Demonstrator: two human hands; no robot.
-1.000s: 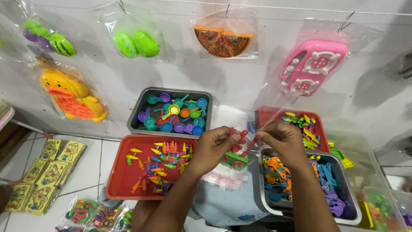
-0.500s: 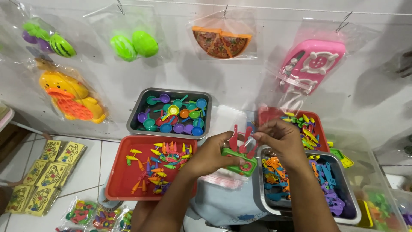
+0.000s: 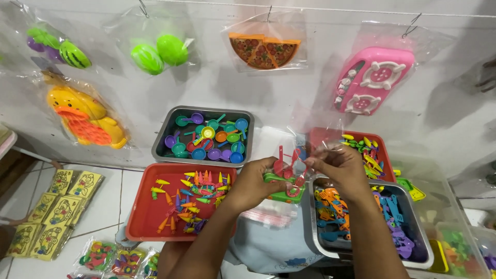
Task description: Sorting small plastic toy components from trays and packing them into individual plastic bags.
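The left hand [image 3: 253,181] and right hand [image 3: 338,165] now sit a little lower, over the gap between the red tray [image 3: 142,222] and the metal tray [image 3: 316,232]. The clear bag [image 3: 315,139] is now opened upward above the green and red toy pieces [image 3: 287,178].

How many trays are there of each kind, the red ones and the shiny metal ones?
Red plastic trays: 2, the one with small carrot toys and the one at the back right with yellow and green pieces.
Shiny metal trays: 2, the one with little round pans and the one with orange, blue and purple utensils.
Total: 4 trays.
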